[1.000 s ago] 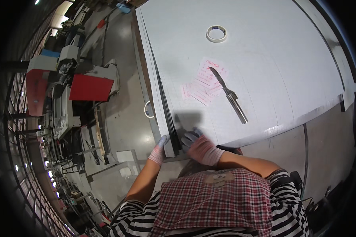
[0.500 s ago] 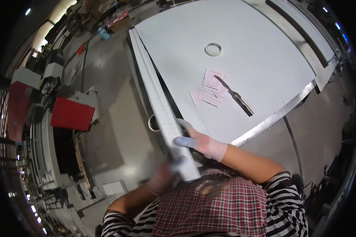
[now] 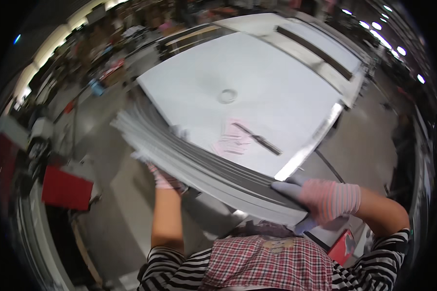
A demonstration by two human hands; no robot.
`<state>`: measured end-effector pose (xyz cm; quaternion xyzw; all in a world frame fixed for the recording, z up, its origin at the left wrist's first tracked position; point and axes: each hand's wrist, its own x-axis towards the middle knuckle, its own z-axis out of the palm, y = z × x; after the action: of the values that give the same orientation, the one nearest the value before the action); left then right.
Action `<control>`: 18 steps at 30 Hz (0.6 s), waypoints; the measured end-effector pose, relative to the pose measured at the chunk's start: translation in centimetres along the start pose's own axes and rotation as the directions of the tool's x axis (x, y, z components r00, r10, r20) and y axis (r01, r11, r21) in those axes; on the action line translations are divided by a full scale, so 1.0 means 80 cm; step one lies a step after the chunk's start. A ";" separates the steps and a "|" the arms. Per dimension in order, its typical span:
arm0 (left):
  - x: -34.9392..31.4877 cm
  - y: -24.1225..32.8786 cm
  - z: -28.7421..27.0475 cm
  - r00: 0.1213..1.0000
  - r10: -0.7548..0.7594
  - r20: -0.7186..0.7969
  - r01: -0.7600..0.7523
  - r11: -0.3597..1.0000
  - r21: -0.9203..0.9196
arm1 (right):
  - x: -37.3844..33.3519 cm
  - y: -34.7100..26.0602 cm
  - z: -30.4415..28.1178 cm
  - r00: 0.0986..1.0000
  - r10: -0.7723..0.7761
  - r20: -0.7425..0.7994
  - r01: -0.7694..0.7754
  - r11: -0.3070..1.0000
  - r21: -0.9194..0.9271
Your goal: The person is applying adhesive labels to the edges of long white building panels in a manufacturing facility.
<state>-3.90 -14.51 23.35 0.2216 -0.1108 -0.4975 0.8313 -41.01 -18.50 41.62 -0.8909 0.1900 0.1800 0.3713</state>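
A long bundle of flat strips (image 3: 218,182), pale on the outer edge and dark grey along the inner side, spans the space in front of me and sags in a curve. My right hand (image 3: 325,201), in a striped glove with blue-grey fingers, is closed around its near right end. Farther along, my left hand (image 3: 164,180) supports the bundle from its outer side; bluish fingertips show over the inner edge, blurred. On the white table (image 3: 189,82) lie a tape roll (image 3: 219,96), pink printed slips (image 3: 230,145) and a dark, slim-bladed tool (image 3: 267,144).
The table's shiny metal edge (image 3: 310,140) runs along its right side. A red machine box (image 3: 68,188) stands at the left. Near my right elbow is a red box (image 3: 343,247). Beyond the table, a dark bar (image 3: 315,52) lies on another pale surface.
The strips have swung from pointing away along the table's left edge to lying across my front, fanned and bent. My left hand moved farther out along them; my right hand shifted to the near end.
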 end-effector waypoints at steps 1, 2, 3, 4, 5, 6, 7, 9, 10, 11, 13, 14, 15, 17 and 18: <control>-0.011 0.001 0.034 0.990 0.119 -0.074 -0.110 0.988 0.109 | -0.035 0.011 -0.002 0.996 0.087 -0.031 -0.090 0.992 -0.087; -0.011 -0.001 0.017 0.989 0.119 0.092 -0.124 0.991 0.051 | -0.063 0.030 0.010 0.987 0.142 -0.070 -0.146 0.987 -0.069; -0.026 -0.024 0.058 0.993 0.105 0.055 -0.103 0.994 -0.045 | -0.087 0.066 0.035 0.989 0.107 -0.102 -0.083 0.974 0.211; -0.027 -0.045 0.056 0.980 0.070 0.187 -0.046 0.990 -0.131 | -0.112 0.097 0.057 0.984 0.055 -0.167 0.027 0.890 0.456; -0.030 -0.070 0.070 0.909 0.043 0.414 0.042 0.980 -0.193 | -0.134 0.115 0.079 0.985 0.124 -0.117 -0.067 0.912 0.405; -0.040 -0.092 0.114 0.922 0.023 0.387 0.085 0.962 -0.259 | -0.141 0.141 0.109 0.976 0.121 -0.179 -0.018 0.872 0.490; -0.056 -0.120 0.159 0.933 0.000 0.359 0.125 0.937 -0.326 | -0.149 0.157 0.132 0.962 0.121 -0.245 0.038 0.827 0.561; -0.075 -0.162 0.222 0.796 -0.119 0.593 0.257 0.954 -0.154 | -0.144 0.150 0.118 0.928 0.088 -0.362 0.110 0.864 0.492; -0.086 -0.216 0.263 0.775 -0.193 0.601 0.209 0.977 0.045 | -0.149 0.164 0.121 0.879 0.103 -0.465 0.129 0.889 0.440; -0.107 -0.264 0.309 0.756 -0.258 0.602 0.131 0.960 0.247 | -0.160 0.182 0.130 0.864 0.137 -0.484 0.118 0.880 0.461; -0.142 -0.341 0.339 0.633 -0.338 0.697 0.117 0.931 0.346 | -0.187 0.217 0.162 0.670 0.141 -0.729 0.445 0.709 0.547; -0.135 -0.382 0.332 0.589 -0.380 0.713 0.136 0.916 0.376 | -0.209 0.245 0.173 0.653 0.205 -0.729 0.395 0.729 0.559; -0.126 -0.418 0.329 0.545 -0.420 0.725 0.152 0.900 0.407 | -0.241 0.284 0.187 0.652 0.331 -0.683 0.362 0.656 0.663; -0.107 -0.470 0.352 0.563 -0.332 0.757 -0.269 0.792 0.548 | -0.331 0.362 0.229 0.535 0.536 -0.654 0.197 0.673 0.713; -0.092 -0.486 0.335 0.620 -0.411 0.668 -0.286 0.675 0.681 | -0.374 0.394 0.246 0.411 0.590 -0.694 0.049 0.747 0.663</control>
<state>-48.55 -30.79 28.49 0.3007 -0.6411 -0.4849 0.5132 -85.21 -18.52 23.75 -0.6394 0.5496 -0.3120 0.4378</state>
